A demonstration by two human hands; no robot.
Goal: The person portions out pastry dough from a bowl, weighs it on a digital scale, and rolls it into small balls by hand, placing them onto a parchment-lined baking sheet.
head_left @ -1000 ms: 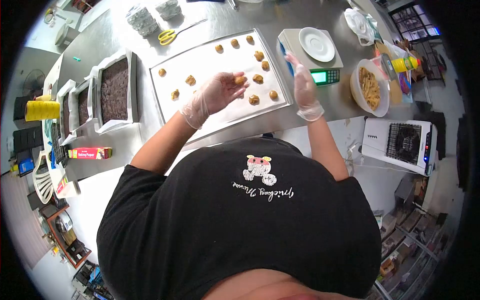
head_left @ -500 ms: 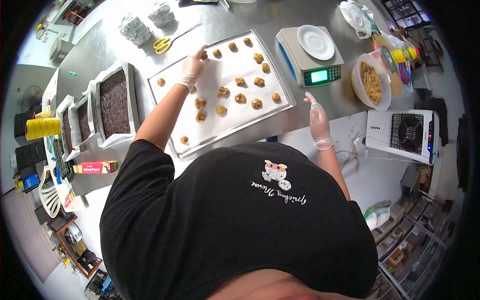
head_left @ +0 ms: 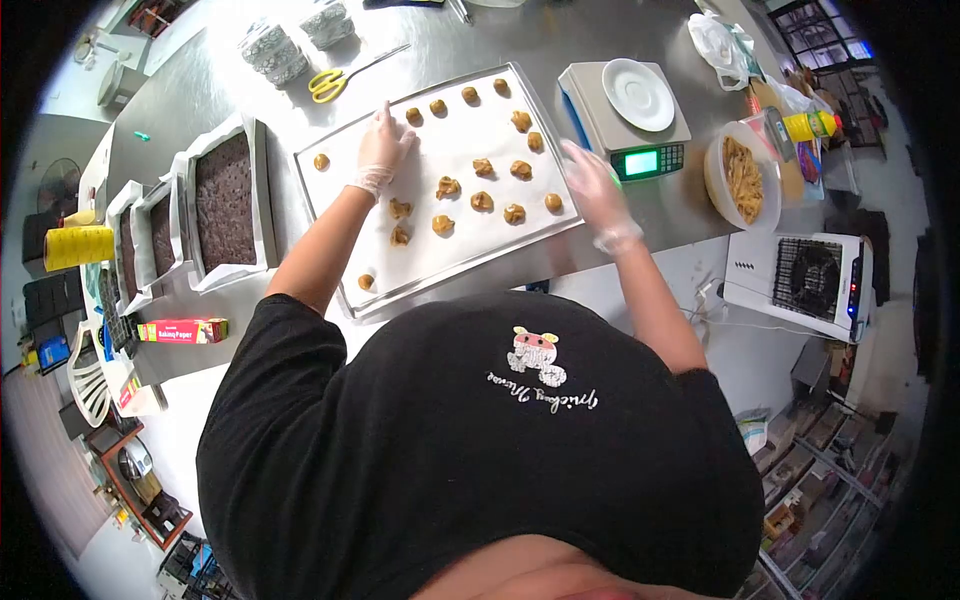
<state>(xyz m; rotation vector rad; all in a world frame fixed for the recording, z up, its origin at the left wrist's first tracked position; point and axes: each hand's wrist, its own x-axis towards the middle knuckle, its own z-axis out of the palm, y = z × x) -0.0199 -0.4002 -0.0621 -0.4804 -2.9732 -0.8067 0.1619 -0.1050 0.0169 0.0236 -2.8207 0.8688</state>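
My left hand [head_left: 383, 150], in a clear plastic glove, lies over the far left part of a baking tray [head_left: 462, 281], fingers stretched toward its far edge and thumb apart. Just right of its fingertips sits a dough ball [head_left: 414, 116]. White paper lines the tray, and several brown dough pieces are spread over it, some round, others rough lumps such as this one [head_left: 447, 187]. Gloved too and slightly blurred, my right hand [head_left: 597, 192] is at the tray's right edge, fingers extended, with nothing visible in them.
Right of the tray stands a digital scale [head_left: 590, 85] bearing a white plate [head_left: 638, 94]. Beyond it is a bowl [head_left: 713, 170] of dough. Yellow scissors [head_left: 328, 86] lie behind the tray; lined pans of dark cake [head_left: 224, 205] and a baking paper box [head_left: 183, 331] are left.
My left hand has drawn back left from the dough ball at the far edge, leaving it in view. My right hand has moved left and away from me to the tray's right edge.
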